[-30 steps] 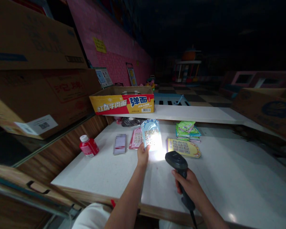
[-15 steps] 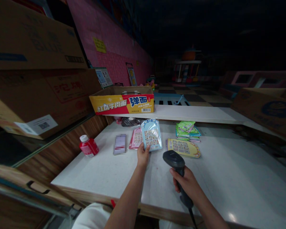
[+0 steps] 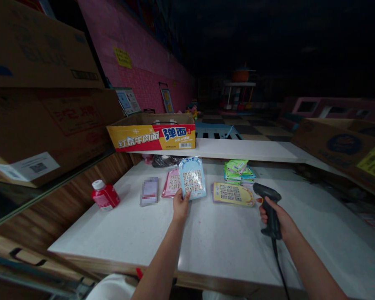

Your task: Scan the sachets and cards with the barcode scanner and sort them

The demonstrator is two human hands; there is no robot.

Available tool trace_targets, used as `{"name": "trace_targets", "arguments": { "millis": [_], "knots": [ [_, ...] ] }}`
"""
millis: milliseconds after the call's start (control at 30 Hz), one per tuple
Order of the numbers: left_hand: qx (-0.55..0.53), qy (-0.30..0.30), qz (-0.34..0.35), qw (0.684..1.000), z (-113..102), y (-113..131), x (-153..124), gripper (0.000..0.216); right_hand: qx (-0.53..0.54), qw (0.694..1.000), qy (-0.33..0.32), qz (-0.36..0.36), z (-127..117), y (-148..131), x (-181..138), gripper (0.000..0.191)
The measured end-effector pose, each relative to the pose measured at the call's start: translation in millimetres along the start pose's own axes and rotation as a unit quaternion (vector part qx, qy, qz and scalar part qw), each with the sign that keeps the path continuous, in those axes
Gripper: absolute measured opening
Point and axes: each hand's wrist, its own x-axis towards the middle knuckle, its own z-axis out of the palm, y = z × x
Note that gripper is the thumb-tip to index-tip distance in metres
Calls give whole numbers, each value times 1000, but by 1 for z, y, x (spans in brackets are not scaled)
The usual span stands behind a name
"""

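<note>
My left hand (image 3: pixel 181 205) pinches the lower edge of a light-blue card pack (image 3: pixel 192 177) in clear plastic, printed with a grid of small pictures. Behind it, partly covered, a pink card pack (image 3: pixel 171 183) lies on the white counter (image 3: pixel 206 246). My right hand (image 3: pixel 276 216) is wrapped round the handle of a black barcode scanner (image 3: pixel 271 210), its cord hanging down past the counter's front edge. Just left of the scanner head rests a stack of yellow card packs (image 3: pixel 233 194). Beyond that sits a pile of green packets (image 3: pixel 237 171).
On the left stand a red bottle (image 3: pixel 105 196) with a white cap and a phone (image 3: pixel 149 191). A raised shelf (image 3: pixel 243 148) crosses the back, bearing a yellow-red noodle carton (image 3: pixel 153 137). Large cardboard boxes (image 3: pixel 50 129) are stacked at left; another box (image 3: pixel 337 143) is at right.
My right hand has moved the scanner to the right, away from the blue card pack, past the yellow stack. The left hand still holds the blue pack. The view has shifted slightly.
</note>
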Motion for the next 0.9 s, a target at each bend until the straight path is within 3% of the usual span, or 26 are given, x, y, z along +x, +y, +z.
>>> {"name": "trace_targets", "arguments": {
  "millis": [233,467,567,700,800,900],
  "knots": [
    [15,-21,27,999,2,7,-2,34,242,968,-68,-10,-43,7,17,38],
    [120,-36,82,989,12,29,-10,25,359,930,-80,-12,-49,11,24,27],
    [46,-24,42,998,29,48,-7,31,360,930,-72,-1,-47,11,26,23],
    [-90,21,-62,994,58,62,4,51,361,930,-68,3,-45,10,26,19],
    [-69,15,-117,991,76,55,14,44,366,928,-67,1,-43,10,25,16],
    [19,24,-150,988,92,40,24,35,367,928,-65,3,-42,10,25,16]
  ]
}}
